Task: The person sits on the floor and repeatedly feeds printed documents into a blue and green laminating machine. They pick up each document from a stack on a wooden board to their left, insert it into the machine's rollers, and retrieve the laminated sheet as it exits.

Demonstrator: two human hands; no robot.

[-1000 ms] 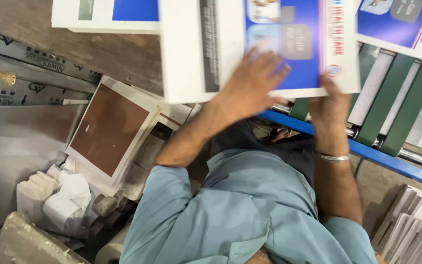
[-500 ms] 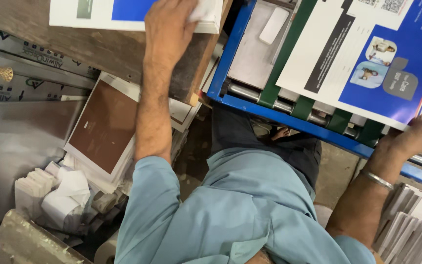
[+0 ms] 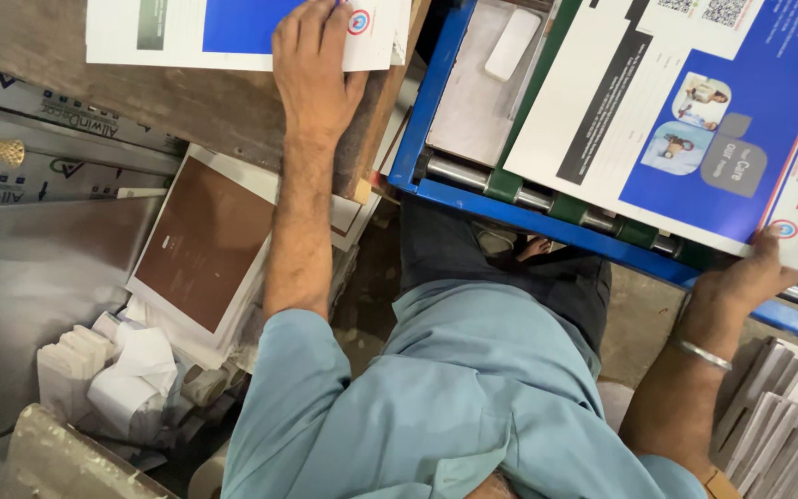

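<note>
My left hand [image 3: 311,69] lies flat, palm down, on a blue-and-white printed sheet [image 3: 187,32] that rests on a wooden board [image 3: 177,106] at the upper left. On the right, my right hand [image 3: 750,277], with a metal bangle on its wrist, grips the lower edge of a stack of large blue-and-white printed sheets [image 3: 658,120]. That stack lies tilted over a blue machine frame [image 3: 528,208] with green rollers.
A brown-faced booklet pile [image 3: 200,245] and crumpled white paper [image 3: 131,370] lie below the board. A grey metal sheet [image 3: 39,286] fills the left. Bundles of folded white sheets [image 3: 787,416] stand at the lower right. A grey tray [image 3: 477,88] sits inside the machine.
My left hand has swung from the right-hand stack over to the left and now rests on the sheet on the wooden board. My right hand slid down to the stack's lower right edge.
</note>
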